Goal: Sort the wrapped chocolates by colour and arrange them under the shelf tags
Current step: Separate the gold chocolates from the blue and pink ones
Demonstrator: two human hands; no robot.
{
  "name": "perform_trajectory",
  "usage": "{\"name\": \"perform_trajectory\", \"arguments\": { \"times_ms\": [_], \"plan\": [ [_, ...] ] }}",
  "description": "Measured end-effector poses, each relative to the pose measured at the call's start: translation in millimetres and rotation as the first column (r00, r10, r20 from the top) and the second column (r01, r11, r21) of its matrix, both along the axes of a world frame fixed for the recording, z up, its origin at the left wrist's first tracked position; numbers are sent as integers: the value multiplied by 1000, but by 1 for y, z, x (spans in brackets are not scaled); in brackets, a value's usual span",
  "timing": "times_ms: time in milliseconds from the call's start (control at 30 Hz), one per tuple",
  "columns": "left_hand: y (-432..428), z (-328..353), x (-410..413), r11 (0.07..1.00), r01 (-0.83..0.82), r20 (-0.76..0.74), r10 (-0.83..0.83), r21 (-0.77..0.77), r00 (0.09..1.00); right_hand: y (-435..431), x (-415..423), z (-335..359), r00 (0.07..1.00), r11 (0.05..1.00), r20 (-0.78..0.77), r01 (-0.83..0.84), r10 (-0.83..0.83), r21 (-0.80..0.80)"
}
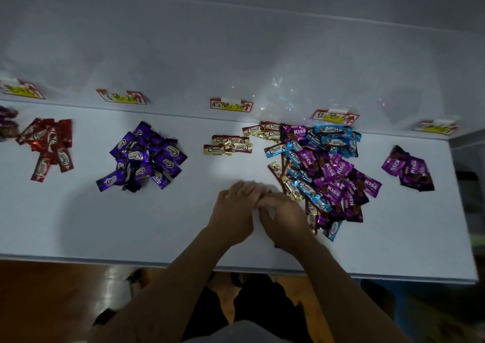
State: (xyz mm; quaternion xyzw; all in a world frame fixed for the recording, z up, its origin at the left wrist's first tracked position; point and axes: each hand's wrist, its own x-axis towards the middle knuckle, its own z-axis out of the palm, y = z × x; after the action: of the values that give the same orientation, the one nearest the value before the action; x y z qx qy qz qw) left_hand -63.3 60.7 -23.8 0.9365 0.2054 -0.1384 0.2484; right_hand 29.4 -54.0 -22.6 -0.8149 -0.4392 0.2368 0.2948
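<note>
The biggest heap of wrapped chocolates, the mixed pile (324, 170), lies loose on the white table (183, 224), right of centre. It holds light blue and gold "Choco" bars tangled with magenta "KISS" packets. Its far end reaches the fourth tag (336, 117), where several blue wrappers lie together, with a few gold ones just to their left.

At the pile's near left corner the two hands meet. The left hand (236, 208) and right hand (286, 216) touch each other at the fingertips, with the fingers of both curled inward. I cannot tell whether either grip is pinching a wrapper, because the fingers hide what lies between them.

Sorted groups lie farther out:
- The small gold pile (228, 144) lies under the middle tag (231, 104).
- The violet pile (143, 157) lies below the second tag (122, 96).
- The red pile (48, 145) lies well to the left, near the first tag (22, 90).
- The magenta pile (408, 169) lies apart on the right, below the last tag (435, 127).
- A few dark wrappers (8, 124) show at the left edge, cut off by the frame.

All five tags are fixed along the back edge of the table, against a pale back panel (236, 41). In front of the table are a brown floor (52, 290) and the person's dark clothing (249, 311).
</note>
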Motion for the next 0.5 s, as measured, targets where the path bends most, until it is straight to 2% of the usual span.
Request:
{"name": "perform_trajectory", "arguments": {
  "times_ms": [100, 200, 300, 400, 500],
  "plan": [
    [-20, 0, -17, 997, -66, -31, 67, 36, 997, -18, 5, 12, 993, 993, 35, 113, -114, 23],
    [-37, 1, -29, 987, -162, -20, 162, 24, 987, -29, 20, 9, 963, 952, 163, 242, -213, -187],
    [-47, 7, -29, 979, -204, -15, 203, -27, 979, -31, 34, 9, 968, 893, 229, 193, -105, -407],
    [-53, 8, -25, 984, -171, 1, 171, -59, 985, -33, 38, 10, 965, 877, 260, 102, 27, -470],
    [-56, 2, -16, 990, -142, 15, 142, -6, 990, -42, 37, 8, 965, 870, 243, 37, 96, -492]
  ]
}}
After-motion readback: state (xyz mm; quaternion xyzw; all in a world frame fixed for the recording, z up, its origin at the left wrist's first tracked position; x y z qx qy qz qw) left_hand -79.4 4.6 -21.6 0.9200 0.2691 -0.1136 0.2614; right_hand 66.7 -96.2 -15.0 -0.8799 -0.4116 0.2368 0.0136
